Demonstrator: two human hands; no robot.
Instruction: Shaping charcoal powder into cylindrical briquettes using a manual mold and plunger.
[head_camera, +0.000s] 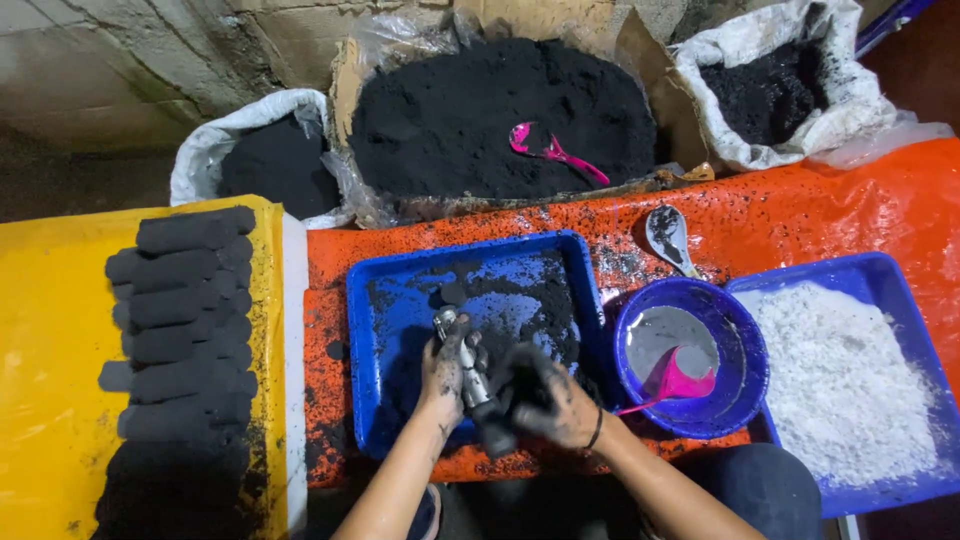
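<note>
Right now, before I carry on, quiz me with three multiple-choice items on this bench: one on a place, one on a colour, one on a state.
1. Where do the black pressed sticks lie?
A. on the yellow surface at left
B. in the blue bowl
C. in the tray of white grains

2. What colour is the scoop in the blue bowl?
A. green
B. pink
C. white

3. How are the two hands?
A. both resting flat and bare
B. both gripping a metal tube over the blue tray
C. one raised off the bench

Answers:
1 A, the sticks are stacked in rows on the yellow surface.
2 B, it shows bright pink.
3 B, the left hand and right hand clasp the metal tube above the blue tray.
</note>
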